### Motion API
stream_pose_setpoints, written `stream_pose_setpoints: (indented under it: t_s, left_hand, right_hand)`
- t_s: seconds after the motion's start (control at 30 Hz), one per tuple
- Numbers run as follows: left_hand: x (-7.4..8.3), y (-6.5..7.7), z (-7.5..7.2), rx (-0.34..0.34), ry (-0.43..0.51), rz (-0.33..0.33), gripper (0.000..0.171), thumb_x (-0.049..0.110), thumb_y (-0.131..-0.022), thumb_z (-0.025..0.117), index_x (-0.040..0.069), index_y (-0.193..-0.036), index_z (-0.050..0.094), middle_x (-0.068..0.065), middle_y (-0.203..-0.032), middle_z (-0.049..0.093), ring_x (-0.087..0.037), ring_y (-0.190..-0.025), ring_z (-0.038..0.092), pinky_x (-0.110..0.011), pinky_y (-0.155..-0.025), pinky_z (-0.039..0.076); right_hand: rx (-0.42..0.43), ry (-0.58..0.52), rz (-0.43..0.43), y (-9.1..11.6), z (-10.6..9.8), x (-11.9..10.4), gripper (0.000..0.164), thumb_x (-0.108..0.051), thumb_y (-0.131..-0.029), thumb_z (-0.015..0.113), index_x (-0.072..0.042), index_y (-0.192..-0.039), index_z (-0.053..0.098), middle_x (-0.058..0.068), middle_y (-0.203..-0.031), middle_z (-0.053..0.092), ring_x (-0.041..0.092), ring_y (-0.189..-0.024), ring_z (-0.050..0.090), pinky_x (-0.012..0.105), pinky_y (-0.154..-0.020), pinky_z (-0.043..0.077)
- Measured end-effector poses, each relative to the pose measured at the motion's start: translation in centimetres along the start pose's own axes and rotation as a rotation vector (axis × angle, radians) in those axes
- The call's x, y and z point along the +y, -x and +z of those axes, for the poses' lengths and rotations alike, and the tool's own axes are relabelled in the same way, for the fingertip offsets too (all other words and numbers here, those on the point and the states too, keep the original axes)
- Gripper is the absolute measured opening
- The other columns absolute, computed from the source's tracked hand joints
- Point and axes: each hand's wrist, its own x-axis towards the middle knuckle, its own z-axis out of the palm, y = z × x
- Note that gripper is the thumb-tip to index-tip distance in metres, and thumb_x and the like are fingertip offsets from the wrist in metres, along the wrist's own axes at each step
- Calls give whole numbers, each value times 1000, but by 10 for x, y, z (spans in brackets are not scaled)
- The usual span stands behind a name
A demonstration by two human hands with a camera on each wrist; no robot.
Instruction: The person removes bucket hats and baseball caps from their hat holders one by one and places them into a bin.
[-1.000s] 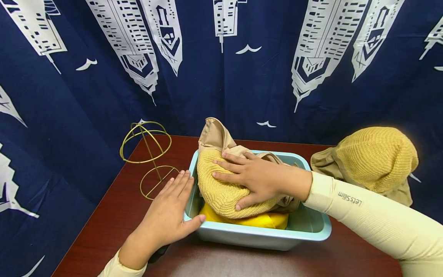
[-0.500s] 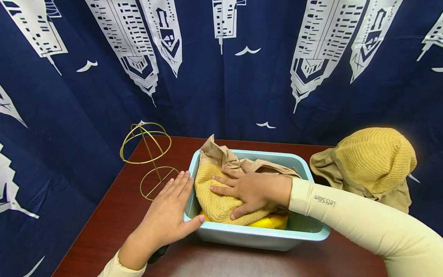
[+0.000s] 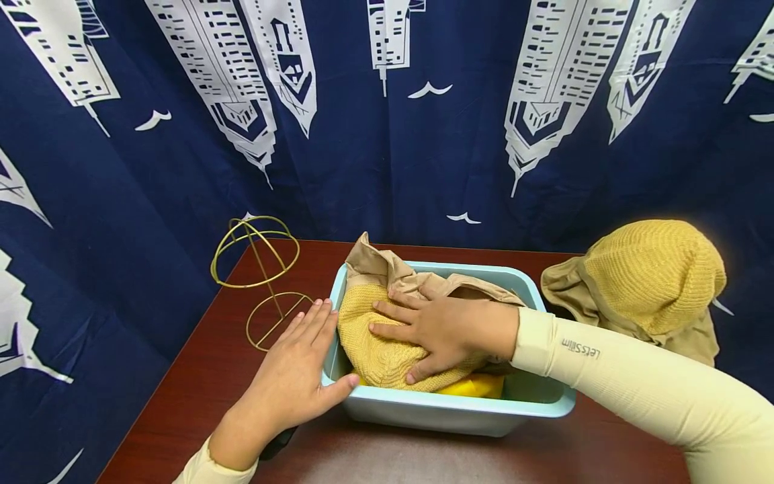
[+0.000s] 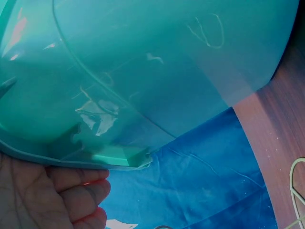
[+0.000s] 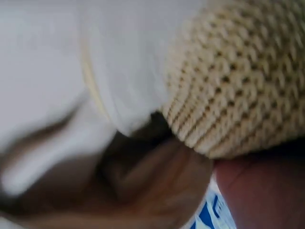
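A light blue plastic bin (image 3: 447,411) stands on the table. In it lies a yellow knit hat (image 3: 375,353) with beige fabric (image 3: 478,286) attached, on top of a bright yellow item (image 3: 484,385) that is mostly covered. My right hand (image 3: 432,329) presses flat on the knit hat, fingers spread. My left hand (image 3: 296,370) rests straight-fingered on the bin's left rim, thumb at the front corner; in the left wrist view its fingers (image 4: 78,195) lie against the rim. The right wrist view shows the knit close up and blurred beige cloth.
A gold wire hat stand (image 3: 260,275) is left of the bin on the dark red table (image 3: 181,410). A second yellow knit hat (image 3: 653,275) with beige cloth sits to the right. A navy curtain (image 3: 447,154) with white city prints hangs behind.
My right hand has pushed the knit hat lower into the bin and slightly left. The beige fabric has sunk and crumpled. My left hand has stayed on the rim.
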Motion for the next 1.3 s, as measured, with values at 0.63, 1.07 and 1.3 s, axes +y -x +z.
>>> stream_pose_setpoints:
  t_s: [0.63, 1.07, 1.3]
  left_hand:
    - [-2, 0, 0, 15, 0, 9, 93, 66, -87, 54, -7, -143, 46, -23, -151, 41, -32, -144, 32, -49, -115, 29]
    - [0, 1, 0, 10, 2, 13, 91, 64, -87, 58, -7, -143, 46, -24, -151, 39, -32, -145, 31, -50, -114, 30]
    - [-2, 0, 0, 12, 2, 10, 92, 64, -87, 58, -8, -143, 46, -23, -151, 40, -33, -144, 32, -50, -114, 30]
  right_hand:
    - [387, -84, -47, -17, -88, 54, 83, -62, -94, 54, -15, -158, 28, 12, -164, 18, 29, -150, 15, 48, -119, 18]
    - [298, -133, -197, -25, -61, 59, 85, -63, -92, 54, -16, -158, 27, 5, -164, 19, 25, -151, 8, 50, -119, 16]
    - [254, -84, -201, -14, -32, 58, 96, -69, -89, 53, -19, -161, 13, 4, -166, 9, 21, -151, -3, 55, -118, 12]
